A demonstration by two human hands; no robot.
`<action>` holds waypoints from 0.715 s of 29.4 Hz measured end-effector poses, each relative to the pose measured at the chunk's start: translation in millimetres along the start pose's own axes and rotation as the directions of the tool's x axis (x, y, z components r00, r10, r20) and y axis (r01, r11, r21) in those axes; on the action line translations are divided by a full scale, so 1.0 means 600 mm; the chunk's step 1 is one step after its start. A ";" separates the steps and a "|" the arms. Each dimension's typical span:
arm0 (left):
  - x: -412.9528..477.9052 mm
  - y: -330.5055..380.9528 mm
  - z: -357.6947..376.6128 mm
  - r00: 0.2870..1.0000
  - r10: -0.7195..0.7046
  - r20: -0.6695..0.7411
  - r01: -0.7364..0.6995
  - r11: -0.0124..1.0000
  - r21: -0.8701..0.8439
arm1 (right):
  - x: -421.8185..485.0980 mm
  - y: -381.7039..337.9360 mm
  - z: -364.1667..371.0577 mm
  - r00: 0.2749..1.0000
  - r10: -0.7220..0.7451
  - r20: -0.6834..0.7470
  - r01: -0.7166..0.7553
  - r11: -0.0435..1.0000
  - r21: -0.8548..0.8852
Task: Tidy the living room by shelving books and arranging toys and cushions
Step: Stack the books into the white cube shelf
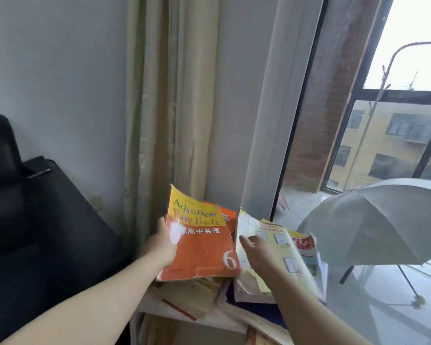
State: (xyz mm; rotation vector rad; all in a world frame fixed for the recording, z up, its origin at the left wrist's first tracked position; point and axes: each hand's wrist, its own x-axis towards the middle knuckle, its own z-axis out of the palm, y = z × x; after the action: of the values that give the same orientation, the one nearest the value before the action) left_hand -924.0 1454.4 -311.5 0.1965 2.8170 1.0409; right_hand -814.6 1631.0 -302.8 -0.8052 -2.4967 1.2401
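A grey wall [60, 70] meets a pale curtain [164, 108] in the corner, with a big window [383, 120] to the right. An open grey umbrella [373, 220] sits on the floor past the glass. A black chair [35, 220] fills the left side. Low in the corner stands a white shelf [159, 308], its top heaped with books and papers. My left hand [161, 247] grips the orange book [202, 252] by its left edge. The thumb side is on the cover, though it is smeared by blur, and the fingers underneath are hidden from me. The book is tilted, far end raised, and it sits over a loose pile of tan papers [192, 292] on the left half of the shelf top. Its cover reads "Advance English", with a large 6 at the lower right corner. Just behind it a second orange cover [228, 217] peeks out. My right hand [258, 250] is palm-down over the yellow book [281, 245], which lies open on the right half of the shelf top just beside the orange one. The fingers are stretched forward and loosely spread, curled round nothing — I cannot tell whether they actually press on the page. A red-and-white cover [304, 242] shows past the yellow book's far edge, near the window. A red pencil [178, 308] lies on the shelf's near edge, below the tan papers.
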 end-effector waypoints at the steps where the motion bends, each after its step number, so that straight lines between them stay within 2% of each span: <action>1: -0.001 -0.014 0.006 1.000 0.029 0.000 -0.028 0.972 0.233 | 0.002 0.027 0.015 0.995 0.053 0.084 -0.034 0.977 -0.212; 3: -0.004 -0.012 0.013 0.984 0.170 0.048 -0.170 0.837 0.520 | 0.003 0.063 0.038 0.980 0.099 0.173 0.011 0.840 -0.542; 5: -0.001 0.006 0.016 0.942 0.278 0.188 -0.335 0.736 0.589 | -0.003 0.069 0.053 0.980 0.063 0.187 0.080 0.741 -0.667; 7: 0.002 0.023 0.030 0.908 0.253 0.334 -0.401 0.752 0.523 | -0.005 0.066 0.061 0.984 0.066 0.165 0.075 0.688 -0.721; 9: -0.005 0.028 0.042 0.889 0.178 0.422 -0.407 0.730 0.548 | -0.005 0.065 0.066 0.984 0.100 0.151 0.057 0.620 -0.782; 12: -0.018 0.019 0.050 0.871 0.169 0.461 -0.473 0.542 0.695 | -0.009 0.062 0.076 0.980 0.131 0.152 0.058 0.540 -0.840; 15: -0.016 0.017 0.034 0.861 0.206 0.465 -0.493 0.563 0.664 | -0.008 0.040 0.062 0.972 0.161 0.172 0.056 0.552 -0.832; 18: -0.017 0.015 0.007 0.825 0.224 0.519 -0.540 0.587 0.604 | -0.006 0.021 0.035 0.978 0.040 0.207 0.131 0.653 -0.746; 21: -0.024 0.005 -0.017 0.789 0.231 0.569 -0.577 0.596 0.559 | -0.003 0.022 0.022 0.986 -0.034 0.163 0.136 0.726 -0.674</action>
State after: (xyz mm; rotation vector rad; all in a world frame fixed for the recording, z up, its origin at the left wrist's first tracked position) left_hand -911.2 1447.7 -300.9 1.0779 2.5972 -0.1704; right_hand -814.0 1627.7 -321.6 -0.7381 -3.1017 0.2973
